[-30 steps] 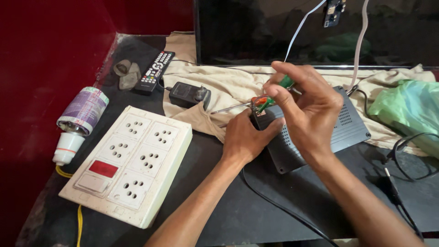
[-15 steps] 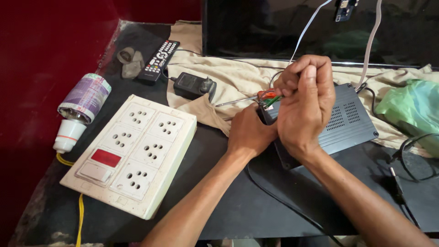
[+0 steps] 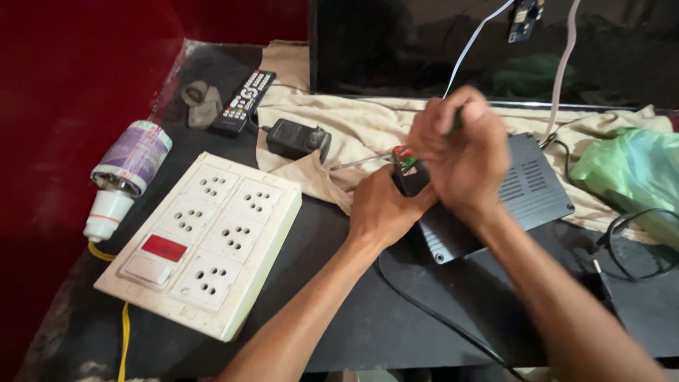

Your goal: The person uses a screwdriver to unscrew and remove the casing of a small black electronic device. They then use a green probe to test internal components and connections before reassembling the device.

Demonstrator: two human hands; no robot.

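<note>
My left hand (image 3: 385, 212) has closed its grip on the small black plug (image 3: 409, 175) over the counter (image 3: 353, 311), twelve o'clock of my wrist, while my blurred right hand (image 3: 463, 152) seems clenched around a screwdriver (image 3: 364, 161), so the job looks unfinished.

Socket board (image 3: 205, 240): cream plastic, smooth, slightly soiled, faint sheen.
Plug (image 3: 410, 177): black plastic, matt.
Set-top box (image 3: 527, 194): dark plastic, matt, slotted top.
Cloth (image 3: 368, 127): beige woven fabric, creased, dull.
Bag (image 3: 629, 170): thin green plastic, translucent, crinkled.
Table (image 3: 396, 318): black, matt, dusty.
Screen (image 3: 424, 49): black, glossy, reflective.
Bulb (image 3: 126, 170): white plastic base, printed paper sleeve.
</note>
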